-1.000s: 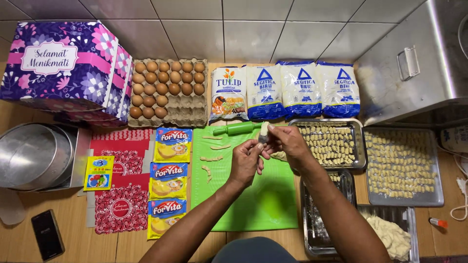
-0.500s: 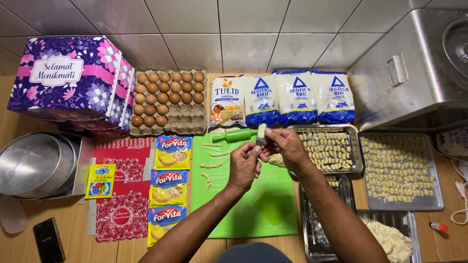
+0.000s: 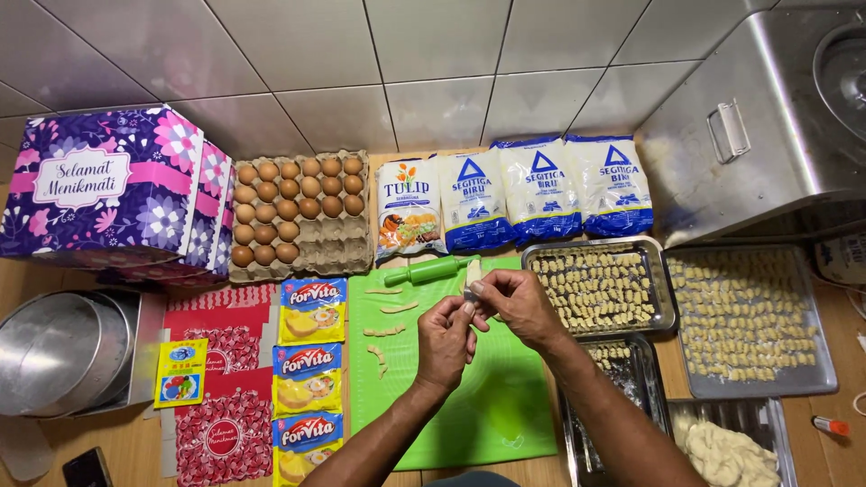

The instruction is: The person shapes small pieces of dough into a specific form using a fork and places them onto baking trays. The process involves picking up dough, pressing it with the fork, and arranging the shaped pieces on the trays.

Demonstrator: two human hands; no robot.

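Both my hands meet over the green mat (image 3: pixel 505 397). My left hand (image 3: pixel 446 338) and my right hand (image 3: pixel 519 302) pinch a small pale strip of dough (image 3: pixel 472 275) between their fingertips, held upright above the mat. Several thin dough strips (image 3: pixel 390 311) lie on the mat's left part. A green rolling pin (image 3: pixel 428 270) rests at the mat's far edge, just left of the held dough. To the right, a metal tray (image 3: pixel 667 316) holds rows of shaped dough pieces.
A second tray of shaped pieces (image 3: pixel 749 316) and a tray with a dough lump (image 3: pixel 722 451) sit at right. Flour bags (image 3: pixel 532 194), an egg carton (image 3: pixel 293 212), yellow sachets (image 3: pixel 311 370), red boxes (image 3: pixel 221 388), round tins (image 3: pixel 54 352) and a purple box (image 3: pixel 108 194) surround the mat.
My hands stay together on the dough strip, fingers shifting slightly as they work it. The camera view has tilted a little; nothing on the table has moved.
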